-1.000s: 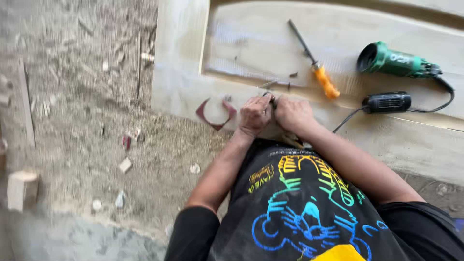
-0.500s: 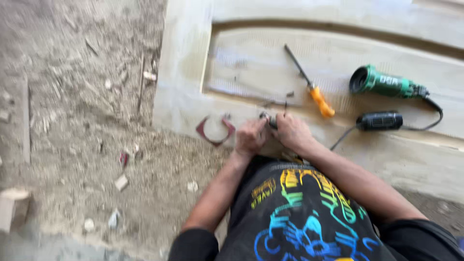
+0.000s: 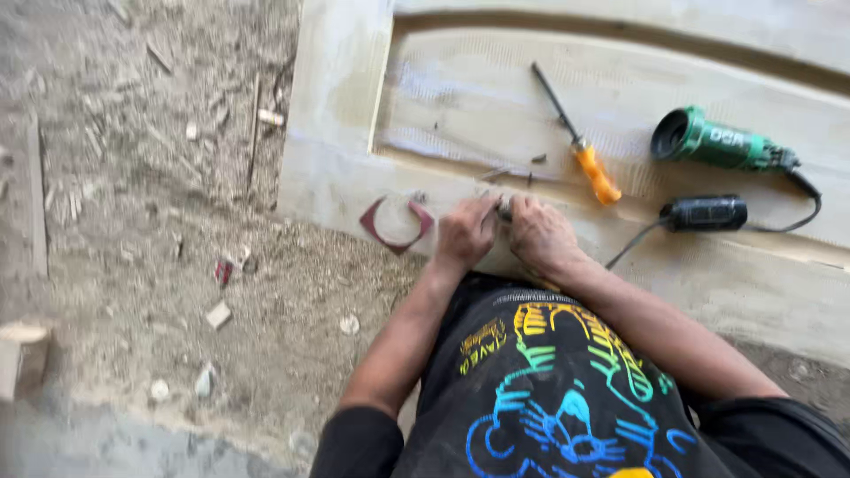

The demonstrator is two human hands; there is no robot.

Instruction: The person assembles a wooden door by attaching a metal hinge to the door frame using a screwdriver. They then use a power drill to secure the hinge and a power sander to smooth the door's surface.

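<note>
Hands unmoved; small dark tool (image 3: 503, 211), apparently pinched between left hand (image 3: 465, 232), right hand (image 3: 540, 235).

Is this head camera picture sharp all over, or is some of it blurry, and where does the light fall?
In the head view, soft motion blur lies over everything; the left hand and right hand are smeared, so what they pinch between them is unclear. Even daylight falls on the wooden door panel, without glare; the orange-handled screwdriver and green angle grinder cast only faint shadows.
</note>
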